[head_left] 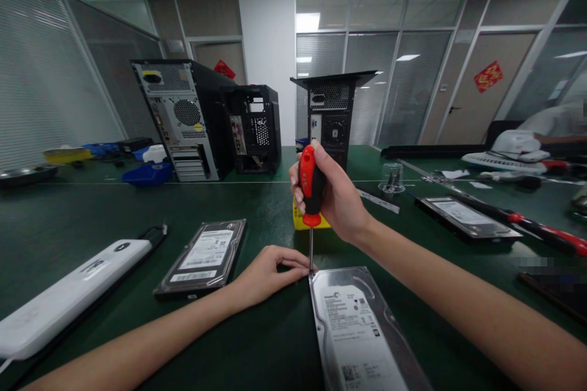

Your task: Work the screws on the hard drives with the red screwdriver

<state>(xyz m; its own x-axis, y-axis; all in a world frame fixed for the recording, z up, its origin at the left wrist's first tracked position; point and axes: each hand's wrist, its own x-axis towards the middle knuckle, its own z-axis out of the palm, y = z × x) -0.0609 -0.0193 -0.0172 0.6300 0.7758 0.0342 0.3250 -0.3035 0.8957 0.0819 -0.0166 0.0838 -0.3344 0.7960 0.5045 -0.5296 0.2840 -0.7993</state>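
A silver hard drive (362, 336) with a white label lies on the green table in front of me. My right hand (334, 195) grips the red and black handle of a screwdriver (310, 186), held upright with its tip at the drive's far left corner. My left hand (268, 272) rests on the table beside that corner, fingertips pinched around the lower shaft near the tip.
A second hard drive (206, 256) lies to the left, a third (465, 217) to the right. A white panel (68, 296) sits at the left edge. Three computer cases (188, 119) stand at the back. Another screwdriver (545, 233) and a yellow object (307, 221) are near.
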